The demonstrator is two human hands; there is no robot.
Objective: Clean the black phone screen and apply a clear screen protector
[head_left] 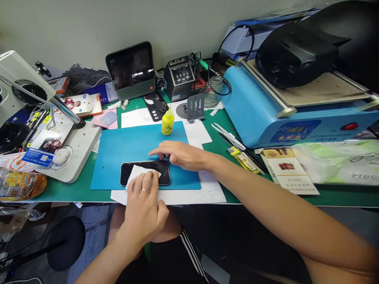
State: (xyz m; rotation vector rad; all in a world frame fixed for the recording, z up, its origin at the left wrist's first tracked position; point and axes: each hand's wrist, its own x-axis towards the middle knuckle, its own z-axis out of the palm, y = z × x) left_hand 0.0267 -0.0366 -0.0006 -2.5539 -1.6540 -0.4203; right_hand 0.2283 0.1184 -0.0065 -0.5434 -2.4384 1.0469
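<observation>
A smartphone [164,173] lies face up on a blue mat [118,144], its dark screen partly covered. My left hand [145,209] presses a white wipe [136,171] onto that screen, fingers bunched over it; a ring shows on one finger. Just beyond the phone's upper right edge, my right hand [180,154] hovers or rests with its index finger stretched out and nothing visible in it. Whether its lower fingers touch the phone cannot be made out. A small yellow bottle [167,123] with a pointed tip stands upright on the mat behind that hand.
White paper [204,189] lies under the mat. To the right are a blue machine [254,118], tweezers [227,136], and a cigarette pack [290,171]. A microscope stand [79,157] is on the left. At the back stand a screen device [132,71], a soldering station [180,77] and a glass jar [211,96].
</observation>
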